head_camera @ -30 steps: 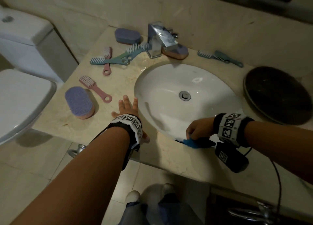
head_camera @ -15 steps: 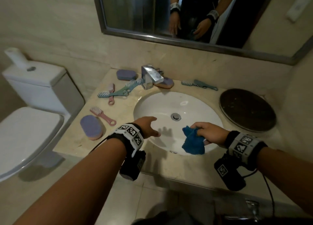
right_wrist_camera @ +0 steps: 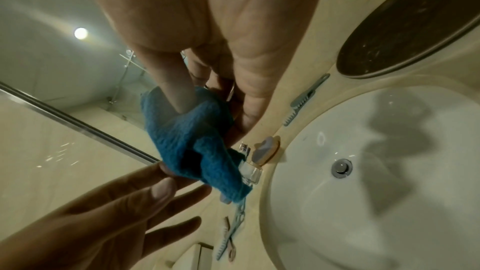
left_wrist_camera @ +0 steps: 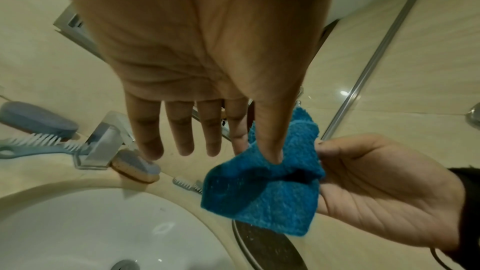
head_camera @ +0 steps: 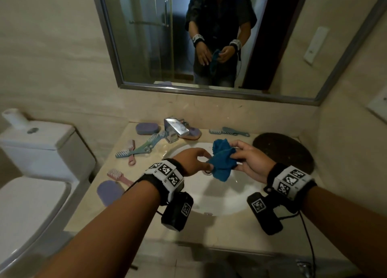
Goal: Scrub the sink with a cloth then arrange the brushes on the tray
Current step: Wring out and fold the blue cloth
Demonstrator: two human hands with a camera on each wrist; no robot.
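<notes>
1. Blue cloth (head_camera: 222, 162) hangs crumpled in the middle of the head view, above the white sink (head_camera: 219, 202), between the two hands.
2. The right hand (head_camera: 250, 162) pinches the cloth with the thumb and the fingers curled on its right side.
3. The left hand (head_camera: 191, 159) pinches the left edge of the cloth between thumb and index finger; its other fingers (left_wrist_camera: 182, 130) are stretched and free.
4. The chrome tap (head_camera: 174, 130) stands behind the sink, in the centre of the frame.
5. The dark round tray (head_camera: 282, 152) lies on the desk (head_camera: 230, 233) at the right of the sink, with nothing on it.
6. The brushes are on the desk: two crossed handled brushes (head_camera: 136, 148) left of the tap, a pink one (head_camera: 119, 176) lower left, a teal one (head_camera: 229, 131) behind the sink at the right.
7. Purple oval brushes lie at the far left of the tap (head_camera: 146, 128), beside the tap (head_camera: 192, 133) and at the lower left (head_camera: 110, 191).
8. The mirror (head_camera: 209, 36) above shows the person holding the cloth.
</notes>
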